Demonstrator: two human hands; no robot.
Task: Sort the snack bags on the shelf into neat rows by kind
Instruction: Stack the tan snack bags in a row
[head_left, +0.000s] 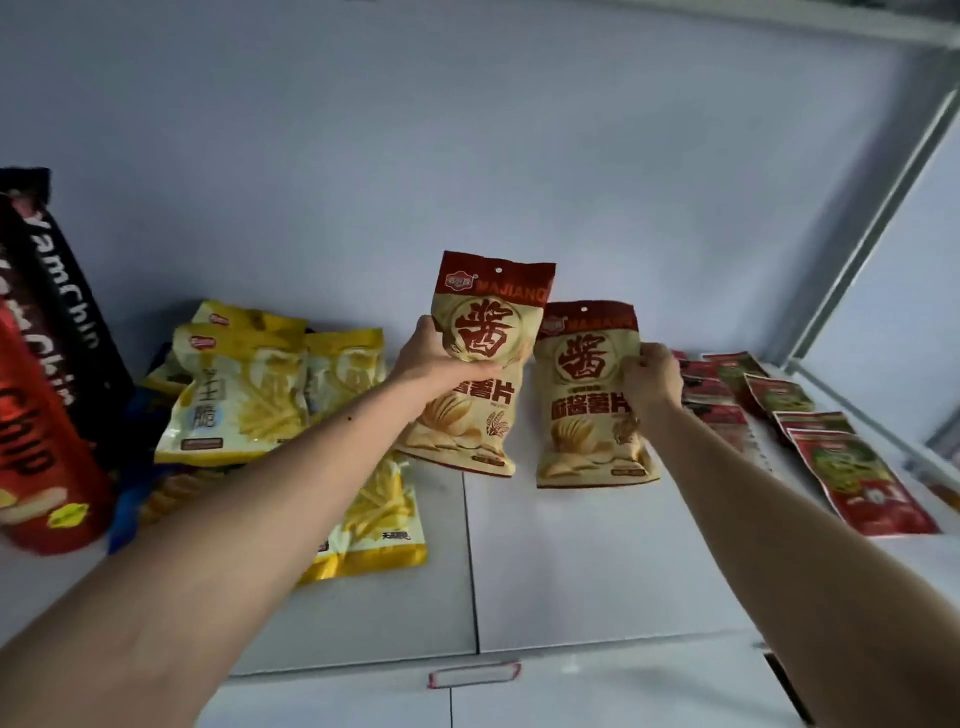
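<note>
My left hand (439, 364) grips a cream and dark-red chip bag (485, 332) by its left edge, lifted off the white shelf (597, 561) and tilted. My right hand (652, 379) holds the right edge of a second bag of the same kind (587, 395), which stands beside the first with its bottom near the shelf. Several yellow fry-snack bags (244, 389) are piled to the left, and one more yellow bag (382, 519) lies flat under my left forearm. Small red packets (862, 483) lie scattered at the right.
Tall red and black chip canisters (47, 364) stand at the far left. The shelf's back wall (467, 156) rises behind the bags, and a metal upright (872, 223) bounds the right side. A red-edged price tag holder (472, 675) sits on the front lip.
</note>
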